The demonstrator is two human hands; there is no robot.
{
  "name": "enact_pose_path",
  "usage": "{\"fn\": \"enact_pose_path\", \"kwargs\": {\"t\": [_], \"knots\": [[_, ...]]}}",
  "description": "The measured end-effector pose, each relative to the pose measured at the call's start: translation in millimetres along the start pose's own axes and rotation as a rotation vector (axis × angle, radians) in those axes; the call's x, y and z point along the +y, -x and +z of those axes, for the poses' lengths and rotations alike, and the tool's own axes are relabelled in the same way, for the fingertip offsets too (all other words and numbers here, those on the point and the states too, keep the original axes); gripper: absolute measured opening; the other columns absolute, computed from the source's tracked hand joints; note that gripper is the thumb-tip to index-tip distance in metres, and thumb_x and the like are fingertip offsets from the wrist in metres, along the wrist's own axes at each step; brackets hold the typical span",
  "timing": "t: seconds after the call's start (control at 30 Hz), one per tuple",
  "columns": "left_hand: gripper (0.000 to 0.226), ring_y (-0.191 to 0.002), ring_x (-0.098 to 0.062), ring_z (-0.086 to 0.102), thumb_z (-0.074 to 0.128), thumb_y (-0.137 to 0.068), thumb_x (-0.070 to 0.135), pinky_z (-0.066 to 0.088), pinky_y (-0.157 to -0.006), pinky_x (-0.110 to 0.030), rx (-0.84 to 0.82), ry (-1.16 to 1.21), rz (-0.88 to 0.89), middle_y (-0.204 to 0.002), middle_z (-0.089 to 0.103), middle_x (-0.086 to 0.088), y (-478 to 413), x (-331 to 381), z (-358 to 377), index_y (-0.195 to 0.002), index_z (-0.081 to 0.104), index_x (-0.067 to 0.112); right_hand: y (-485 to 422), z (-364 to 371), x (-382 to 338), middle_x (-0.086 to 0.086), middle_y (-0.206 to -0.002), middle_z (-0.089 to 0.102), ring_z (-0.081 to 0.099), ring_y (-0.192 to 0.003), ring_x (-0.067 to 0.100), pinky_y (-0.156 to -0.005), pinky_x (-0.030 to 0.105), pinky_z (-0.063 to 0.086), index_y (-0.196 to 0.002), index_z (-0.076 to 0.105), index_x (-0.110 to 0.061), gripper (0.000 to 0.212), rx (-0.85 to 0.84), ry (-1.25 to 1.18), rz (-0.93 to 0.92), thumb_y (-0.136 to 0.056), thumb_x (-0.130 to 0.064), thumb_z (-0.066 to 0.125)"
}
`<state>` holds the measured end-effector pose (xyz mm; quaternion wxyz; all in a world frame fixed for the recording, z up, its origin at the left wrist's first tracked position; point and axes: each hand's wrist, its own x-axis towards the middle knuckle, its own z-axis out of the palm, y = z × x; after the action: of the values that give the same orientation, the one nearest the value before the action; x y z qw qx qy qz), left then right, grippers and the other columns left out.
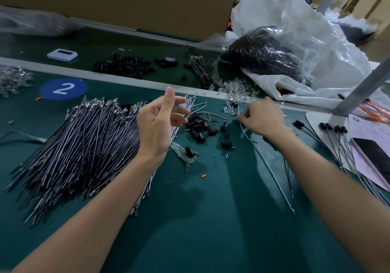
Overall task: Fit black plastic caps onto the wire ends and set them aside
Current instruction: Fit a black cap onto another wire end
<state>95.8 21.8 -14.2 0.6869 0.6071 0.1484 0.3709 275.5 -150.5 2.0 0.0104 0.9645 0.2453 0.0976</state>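
A big pile of dark wires (80,146) with bare metal ends lies on the green mat at the left. Loose black plastic caps (198,127) are scattered at the mat's middle. My left hand (160,125) hovers above the pile's right edge, palm up, fingers relaxed, holding nothing. My right hand (261,118) is further right, fingers curled, pinching the top end of a single wire (266,163) that trails down the mat toward me. Several capped wires (329,131) lie at the right.
Small clear parts (236,93) lie by the grey rail. Beyond it sit more black caps (124,65), a tape roll (171,61), a white device (62,54), a plastic bag of black parts (263,55) and a cardboard box (126,0). Papers (371,146) lie far right.
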Motion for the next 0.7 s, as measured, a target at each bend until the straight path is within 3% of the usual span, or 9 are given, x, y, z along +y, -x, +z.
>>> {"fn": "enact_pose_path", "kwargs": {"t": [0.1,0.2,0.3,0.4,0.47,0.53,0.7], "knots": [[0.043,-0.057,-0.019,0.066,0.045,-0.102,0.037,0.052,-0.058,-0.025,0.095,0.018,-0.014,-0.071,0.073,-0.005,-2.0,0.9,-3.2,-0.088,0.072,0.008,-1.9,3.4,-17.5,0.007,-0.072,0.048,0.056,-0.093,0.03,-0.064,0.034,0.039,-0.06,0.04,-0.011,0.036,-0.048,0.009,0.087,-0.091,-0.02,0.056],[0.038,-0.057,-0.019,0.065,0.046,-0.103,0.034,0.052,-0.056,-0.025,0.156,0.026,-0.023,-0.07,0.072,-0.005,-3.1,1.8,-4.8,-0.088,0.072,0.01,1.7,-9.1,-18.0,0.009,-0.072,0.052,0.056,-0.079,0.03,-0.065,0.034,0.042,-0.063,0.044,-0.009,0.033,-0.025,-0.156,0.177,-0.094,-0.02,0.051],[0.029,-0.06,-0.017,0.064,0.049,-0.102,0.031,0.051,-0.056,-0.025,0.209,0.008,-0.013,-0.071,0.072,-0.001,-4.4,2.2,-5.4,-0.088,0.07,0.017,16.2,-32.6,-12.1,0.011,-0.075,0.065,0.058,-0.068,0.026,-0.061,0.031,0.044,-0.082,0.061,-0.001,0.027,0.295,-0.485,0.229,-0.097,-0.019,0.047],[0.019,-0.058,-0.011,0.062,0.053,-0.1,0.026,0.05,-0.053,-0.021,0.245,-0.019,0.005,-0.07,0.071,0.005,-6.3,2.5,-6.5,-0.087,0.068,0.026,52.7,-51.9,-19.6,-0.013,-0.069,0.057,0.057,-0.062,0.014,-0.06,0.032,0.047,-0.097,0.059,-0.009,0.018,0.717,-0.678,0.167,-0.1,-0.025,0.05],[0.013,-0.059,-0.008,0.061,0.058,-0.097,0.021,0.051,-0.054,-0.023,0.251,-0.097,0.005,-0.069,0.069,0.005,-8.7,1.4,-8.0,-0.092,0.07,0.023,79.0,-46.1,-38.3,-0.014,-0.069,0.055,0.053,-0.055,0.008,-0.055,0.022,0.044,-0.097,0.058,-0.009,0.017,0.841,-0.698,0.094,-0.101,-0.025,0.05],[0.009,-0.066,-0.01,0.062,0.063,-0.094,0.02,0.057,-0.063,-0.033,0.228,-0.298,0.014,-0.075,0.068,0.004,-12.2,-0.1,-12.2,-0.097,0.071,0.019,96.6,-25.2,-54.7,-0.007,-0.073,0.057,0.049,-0.053,0.005,-0.052,0.015,0.038,-0.096,0.058,-0.005,0.014,0.819,-0.678,0.024,-0.101,-0.016,0.052],[0.014,-0.096,-0.026,0.059,0.068,-0.089,0.022,0.05,-0.085,-0.039,0.025,-1.131,0.123,-0.102,0.069,-0.002,-21.5,13.7,-31.9,-0.102,0.073,0.024,102.5,8.0,-62.6,0.005,-0.073,0.062,0.055,-0.058,0.019,-0.051,0.037,0.047,-0.098,0.059,0.0,0.008,0.682,-0.63,-0.049,-0.098,-0.006,0.053]]}}
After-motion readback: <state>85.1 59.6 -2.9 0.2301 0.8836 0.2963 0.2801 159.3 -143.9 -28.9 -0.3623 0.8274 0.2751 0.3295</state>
